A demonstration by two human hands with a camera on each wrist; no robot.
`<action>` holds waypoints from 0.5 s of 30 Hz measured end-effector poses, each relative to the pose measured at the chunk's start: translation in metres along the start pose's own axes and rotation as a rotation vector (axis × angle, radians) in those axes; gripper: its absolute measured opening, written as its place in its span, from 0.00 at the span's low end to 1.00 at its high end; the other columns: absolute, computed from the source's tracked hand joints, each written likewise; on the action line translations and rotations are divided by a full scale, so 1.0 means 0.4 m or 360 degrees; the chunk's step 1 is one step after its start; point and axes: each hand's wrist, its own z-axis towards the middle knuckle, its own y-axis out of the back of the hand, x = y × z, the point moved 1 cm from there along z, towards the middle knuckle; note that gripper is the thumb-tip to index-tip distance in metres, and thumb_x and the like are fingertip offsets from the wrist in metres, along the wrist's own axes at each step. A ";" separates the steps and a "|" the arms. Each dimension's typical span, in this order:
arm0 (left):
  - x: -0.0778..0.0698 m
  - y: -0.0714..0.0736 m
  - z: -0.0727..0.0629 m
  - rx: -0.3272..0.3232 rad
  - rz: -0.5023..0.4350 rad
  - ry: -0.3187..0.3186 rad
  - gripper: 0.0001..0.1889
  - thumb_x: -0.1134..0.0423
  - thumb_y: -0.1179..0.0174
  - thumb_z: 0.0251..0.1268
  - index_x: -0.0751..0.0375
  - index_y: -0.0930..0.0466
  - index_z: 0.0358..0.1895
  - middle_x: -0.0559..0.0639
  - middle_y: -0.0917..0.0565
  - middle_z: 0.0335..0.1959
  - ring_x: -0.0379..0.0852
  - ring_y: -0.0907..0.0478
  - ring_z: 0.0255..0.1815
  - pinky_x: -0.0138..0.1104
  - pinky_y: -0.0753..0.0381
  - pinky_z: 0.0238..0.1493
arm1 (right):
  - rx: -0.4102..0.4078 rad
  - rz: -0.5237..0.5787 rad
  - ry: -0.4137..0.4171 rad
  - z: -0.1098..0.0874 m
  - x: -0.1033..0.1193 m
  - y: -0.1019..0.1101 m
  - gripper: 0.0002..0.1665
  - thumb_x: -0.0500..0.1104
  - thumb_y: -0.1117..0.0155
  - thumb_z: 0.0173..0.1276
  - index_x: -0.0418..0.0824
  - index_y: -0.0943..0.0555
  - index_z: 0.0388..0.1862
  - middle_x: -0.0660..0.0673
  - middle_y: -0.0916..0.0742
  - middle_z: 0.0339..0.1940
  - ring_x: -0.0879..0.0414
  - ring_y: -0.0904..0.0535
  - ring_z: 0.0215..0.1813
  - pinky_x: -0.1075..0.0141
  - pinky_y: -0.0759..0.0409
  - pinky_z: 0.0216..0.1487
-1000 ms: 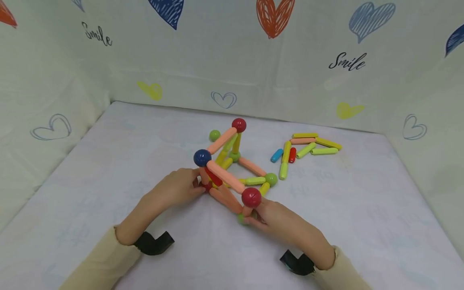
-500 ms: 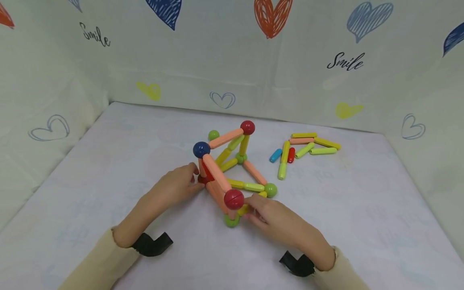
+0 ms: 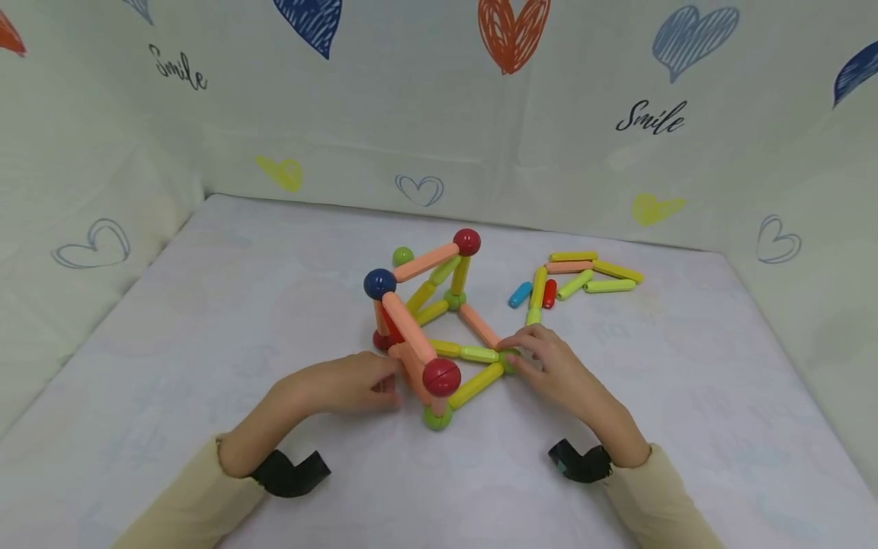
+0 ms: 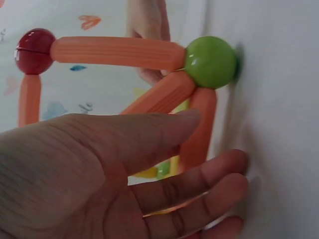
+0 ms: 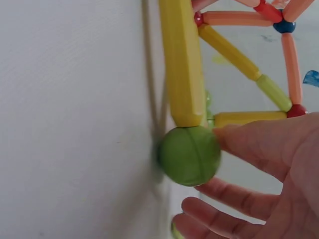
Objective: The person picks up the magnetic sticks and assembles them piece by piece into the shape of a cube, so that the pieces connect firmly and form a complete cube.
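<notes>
A magnetic stick-and-ball frame stands on the table, with a red ball (image 3: pixel 442 377), a blue ball (image 3: pixel 380 284) and another red ball (image 3: pixel 467 242) at its top corners. My left hand (image 3: pixel 357 383) is beside its near left side, at the orange sticks (image 3: pixel 411 371); thumb and fingers are parted in the left wrist view. A green ball (image 4: pixel 210 62) joins several orange sticks just beyond that thumb. At the right base corner, my right hand (image 3: pixel 552 366) pinches a green ball (image 5: pixel 190 156) between thumb and index finger. A yellow stick (image 5: pixel 182 64) is attached to that ball.
Loose yellow, green and orange sticks (image 3: pixel 610 287) lie to the right, with a short blue stick (image 3: pixel 520 295) and a short red stick (image 3: pixel 550 293). A single green ball (image 3: pixel 402 256) lies behind the frame. White cloth (image 3: pixel 439 114) with printed hearts rises behind the table.
My right hand has moved from the near corner to the right-hand green ball. The left hand has left the red base ball and come nearer. The frame turned slightly, then stayed put.
</notes>
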 end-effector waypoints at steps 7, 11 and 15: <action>0.019 -0.026 0.024 -0.0011 -0.0144 -0.0126 0.06 0.64 0.40 0.60 0.56 0.27 0.38 0.42 0.29 0.21 0.36 0.31 0.23 0.27 0.29 0.28 | 0.0091 -0.0014 -0.0063 0.006 -0.014 -0.025 0.17 0.40 0.43 0.68 0.47 0.21 0.54 0.47 0.20 0.45 0.53 0.28 0.47 0.58 0.27 0.47; 0.022 -0.026 0.031 -0.0041 -0.0198 -0.0105 0.06 0.63 0.41 0.62 0.55 0.26 0.40 0.42 0.27 0.24 0.37 0.29 0.27 0.28 0.28 0.32 | 0.0109 -0.0039 -0.0088 0.004 -0.009 -0.025 0.17 0.41 0.43 0.68 0.46 0.22 0.55 0.48 0.20 0.44 0.55 0.28 0.42 0.61 0.27 0.44; 0.032 -0.023 0.036 -0.0117 -0.0227 -0.0104 0.09 0.63 0.44 0.65 0.57 0.25 0.46 0.43 0.24 0.31 0.38 0.28 0.33 0.29 0.27 0.37 | 0.0158 -0.0057 -0.0114 0.003 0.003 -0.019 0.17 0.42 0.41 0.66 0.43 0.21 0.54 0.48 0.21 0.39 0.58 0.30 0.36 0.67 0.28 0.36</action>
